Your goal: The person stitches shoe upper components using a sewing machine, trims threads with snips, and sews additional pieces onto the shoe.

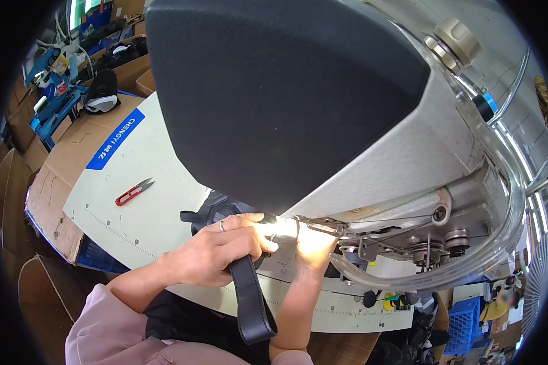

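- The left hand [222, 246] lies palm down on a black strap [251, 301], its fingers curled over and pressing the strap against the worktop [152, 164]; a ring shows on one finger.
- The black strap runs from under the left hand toward the person, and its free end hangs past the near edge of the worktop, above the person's lap.
- Behind the left hand, a bunched piece of black material [210, 210] joins the strap and rests on the worktop, right at the foot of the sewing machine [359, 121].
- The right hand [313, 243] reaches up beneath the machine head, in the bright glare of its lamp; the fingers are washed out by the light, so I cannot tell whether they are open or closed, or what they touch.
- The two hands sit just beside each other, with the lit needle area between them.
- A clear curved guard [505, 231] wraps round the machine's metal parts on the right.
- Red-handled thread snips [134, 191] lie well apart from the hands on the left of the pale worktop.
- Cardboard boxes [55, 176] stand to the left of the worktop.
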The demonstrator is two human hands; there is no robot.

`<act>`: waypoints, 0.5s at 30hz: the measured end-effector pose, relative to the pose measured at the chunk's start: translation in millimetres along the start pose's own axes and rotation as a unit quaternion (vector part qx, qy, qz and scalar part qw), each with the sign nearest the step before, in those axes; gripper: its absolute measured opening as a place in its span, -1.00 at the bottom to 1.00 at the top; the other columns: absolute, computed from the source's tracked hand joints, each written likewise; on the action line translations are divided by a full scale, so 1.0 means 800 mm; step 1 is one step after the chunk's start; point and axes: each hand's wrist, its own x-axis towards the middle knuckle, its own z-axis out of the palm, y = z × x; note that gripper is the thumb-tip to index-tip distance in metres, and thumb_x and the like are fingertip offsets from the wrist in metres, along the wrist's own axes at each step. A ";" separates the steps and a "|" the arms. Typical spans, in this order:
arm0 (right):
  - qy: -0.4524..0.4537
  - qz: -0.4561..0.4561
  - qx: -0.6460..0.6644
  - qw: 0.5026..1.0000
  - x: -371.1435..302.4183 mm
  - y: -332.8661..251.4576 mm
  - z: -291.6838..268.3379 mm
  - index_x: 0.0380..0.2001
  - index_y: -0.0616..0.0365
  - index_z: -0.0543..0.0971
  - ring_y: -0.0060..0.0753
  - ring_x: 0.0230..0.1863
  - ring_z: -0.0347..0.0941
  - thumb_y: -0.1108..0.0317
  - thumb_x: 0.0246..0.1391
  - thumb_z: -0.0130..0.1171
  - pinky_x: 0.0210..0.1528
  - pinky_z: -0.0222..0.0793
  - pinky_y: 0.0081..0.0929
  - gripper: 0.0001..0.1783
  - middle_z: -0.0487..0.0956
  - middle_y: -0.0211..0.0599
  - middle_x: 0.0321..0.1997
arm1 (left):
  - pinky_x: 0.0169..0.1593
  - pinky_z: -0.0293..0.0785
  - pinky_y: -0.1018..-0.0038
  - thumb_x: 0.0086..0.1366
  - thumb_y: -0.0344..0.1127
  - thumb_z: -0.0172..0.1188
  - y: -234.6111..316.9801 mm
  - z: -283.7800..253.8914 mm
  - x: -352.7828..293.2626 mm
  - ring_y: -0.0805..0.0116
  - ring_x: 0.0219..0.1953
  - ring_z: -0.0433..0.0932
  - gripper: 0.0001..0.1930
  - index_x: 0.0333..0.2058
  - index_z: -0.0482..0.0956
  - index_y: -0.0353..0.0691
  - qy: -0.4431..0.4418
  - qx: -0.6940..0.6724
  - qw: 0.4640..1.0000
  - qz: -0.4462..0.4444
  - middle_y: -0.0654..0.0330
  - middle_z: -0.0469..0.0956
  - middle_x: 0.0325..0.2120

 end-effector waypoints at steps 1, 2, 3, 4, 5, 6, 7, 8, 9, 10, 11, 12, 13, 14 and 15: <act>0.001 0.000 0.000 1.000 -0.001 -0.001 0.002 -0.03 0.29 0.36 -0.46 -0.27 0.46 0.67 -0.05 0.19 -0.23 0.48 -0.45 -0.54 0.47 -0.31 -0.25 | 0.28 0.28 0.10 -0.16 -0.66 0.22 -0.001 -0.002 0.000 0.04 -0.05 0.49 -0.65 -0.36 0.39 -0.23 -0.004 -0.006 1.000 -0.004 0.23 0.54 -0.33; 0.002 0.004 0.008 1.000 0.000 -0.011 0.011 -0.08 0.28 0.38 -0.48 -0.29 0.44 0.66 -0.04 0.19 -0.25 0.46 -0.47 -0.59 0.47 -0.31 -0.27 | 0.28 0.28 0.10 -0.16 -0.66 0.23 -0.002 -0.003 -0.001 0.04 -0.05 0.49 -0.65 -0.36 0.38 -0.23 -0.007 -0.011 1.000 -0.010 0.24 0.54 -0.32; 0.003 0.008 0.016 1.000 0.000 -0.016 0.015 -0.14 0.28 0.39 -0.50 -0.31 0.43 0.66 -0.04 0.19 -0.26 0.45 -0.48 -0.64 0.47 -0.32 -0.29 | 0.28 0.28 0.10 -0.16 -0.66 0.23 -0.003 -0.005 0.000 0.04 -0.05 0.49 -0.65 -0.36 0.38 -0.23 -0.005 -0.011 1.000 -0.011 0.24 0.54 -0.32; 0.001 0.008 0.015 1.000 0.000 -0.007 0.010 -0.14 0.28 0.39 -0.50 -0.31 0.43 0.66 -0.04 0.19 -0.26 0.45 -0.48 -0.64 0.47 -0.32 -0.29 | 0.28 0.28 0.11 -0.17 -0.66 0.23 -0.005 -0.007 0.000 0.04 -0.04 0.48 -0.65 -0.37 0.38 -0.23 -0.014 -0.023 1.000 -0.016 0.23 0.55 -0.33; 0.018 -0.003 -0.023 1.000 0.000 0.002 0.003 -0.20 0.26 0.40 -0.51 -0.33 0.41 0.65 -0.04 0.19 -0.27 0.44 -0.49 -0.70 0.46 -0.33 -0.31 | 0.28 0.28 0.11 -0.17 -0.66 0.23 -0.007 -0.008 0.002 0.05 -0.04 0.48 -0.65 -0.37 0.37 -0.22 -0.023 -0.036 0.999 -0.019 0.23 0.55 -0.33; 0.035 -0.014 -0.062 0.997 0.001 0.008 -0.004 -0.26 0.25 0.40 -0.53 -0.35 0.40 0.64 -0.03 0.18 -0.28 0.42 -0.51 -0.75 0.46 -0.34 -0.34 | 0.21 0.34 0.14 -0.17 -0.66 0.24 -0.010 -0.006 0.003 0.03 -0.05 0.48 -0.67 -0.40 0.37 -0.22 -0.027 -0.058 0.997 -0.038 0.22 0.55 -0.35; 0.034 -0.015 -0.064 0.997 0.000 0.012 -0.011 -0.26 0.25 0.40 -0.53 -0.35 0.40 0.64 -0.03 0.18 -0.28 0.42 -0.51 -0.75 0.46 -0.34 -0.34 | 0.21 0.34 0.14 -0.17 -0.66 0.24 -0.013 -0.004 0.005 0.03 -0.05 0.48 -0.67 -0.40 0.37 -0.22 -0.025 -0.059 0.997 -0.037 0.22 0.55 -0.35; 0.034 -0.022 -0.068 0.997 0.000 0.010 -0.007 -0.29 0.25 0.40 -0.53 -0.36 0.39 0.63 -0.02 0.18 -0.30 0.40 -0.52 -0.78 0.45 -0.35 -0.35 | 0.01 0.33 0.27 -0.13 -0.60 0.27 -0.017 -0.003 0.006 0.11 -0.17 0.53 -0.70 -0.44 0.35 -0.18 -0.008 -0.055 0.998 -0.024 0.21 0.58 -0.39; 0.035 -0.029 -0.073 0.996 -0.001 0.008 -0.003 -0.32 0.25 0.41 -0.54 -0.37 0.37 0.62 -0.02 0.18 -0.31 0.39 -0.52 -0.80 0.45 -0.36 -0.37 | -0.19 0.33 0.40 -0.10 -0.54 0.30 -0.020 -0.003 0.006 0.20 -0.30 0.57 -0.72 -0.48 0.34 -0.14 0.009 -0.051 0.999 -0.012 0.20 0.60 -0.44; 0.035 -0.036 -0.077 0.996 -0.001 0.005 0.001 -0.35 0.24 0.41 -0.55 -0.38 0.36 0.61 -0.01 0.18 -0.33 0.37 -0.53 -0.83 0.45 -0.38 -0.39 | -0.19 0.33 0.40 -0.10 -0.54 0.30 -0.019 -0.005 0.007 0.20 -0.30 0.57 -0.72 -0.48 0.34 -0.14 0.010 -0.050 0.999 -0.011 0.20 0.60 -0.44; 0.037 -0.042 -0.083 0.995 -0.003 0.002 0.003 -0.38 0.24 0.41 -0.56 -0.39 0.35 0.60 0.00 0.18 -0.34 0.35 -0.54 -0.85 0.44 -0.39 -0.41 | -0.20 0.33 0.40 -0.11 -0.53 0.30 -0.016 -0.009 0.008 0.19 -0.30 0.57 -0.71 -0.48 0.34 -0.15 0.002 -0.056 0.998 -0.026 0.20 0.59 -0.44; 0.039 -0.048 -0.088 0.994 -0.004 -0.001 0.005 -0.40 0.24 0.42 -0.56 -0.40 0.34 0.60 0.00 0.18 -0.36 0.33 -0.55 -0.86 0.44 -0.40 -0.42 | -0.21 0.33 0.40 -0.12 -0.53 0.30 -0.014 -0.011 0.008 0.18 -0.31 0.57 -0.71 -0.48 0.33 -0.15 -0.006 -0.062 0.997 -0.040 0.19 0.58 -0.44; 0.039 -0.047 -0.089 0.994 -0.005 -0.004 0.006 -0.40 0.24 0.42 -0.56 -0.40 0.34 0.60 0.00 0.18 -0.36 0.33 -0.55 -0.86 0.44 -0.40 -0.42 | -0.21 0.33 0.40 -0.12 -0.53 0.30 -0.017 -0.010 0.007 0.18 -0.31 0.57 -0.71 -0.48 0.33 -0.15 -0.007 -0.062 0.997 -0.040 0.19 0.58 -0.44; 0.036 -0.033 -0.099 0.994 -0.005 -0.006 0.007 -0.42 0.24 0.42 -0.57 -0.41 0.33 0.59 0.00 0.18 -0.36 0.32 -0.55 -0.87 0.44 -0.41 -0.44 | -0.22 0.32 0.39 -0.13 -0.52 0.30 -0.022 -0.009 0.006 0.17 -0.33 0.56 -0.71 -0.48 0.34 -0.15 -0.002 -0.058 0.998 -0.018 0.20 0.54 -0.46; 0.032 -0.018 -0.110 0.993 -0.005 -0.007 0.008 -0.44 0.24 0.42 -0.58 -0.42 0.32 0.59 0.01 0.18 -0.37 0.32 -0.55 -0.88 0.44 -0.42 -0.45 | -0.24 0.31 0.38 -0.14 -0.52 0.30 -0.024 -0.009 0.006 0.16 -0.36 0.54 -0.71 -0.48 0.34 -0.16 0.002 -0.053 0.999 0.004 0.20 0.51 -0.48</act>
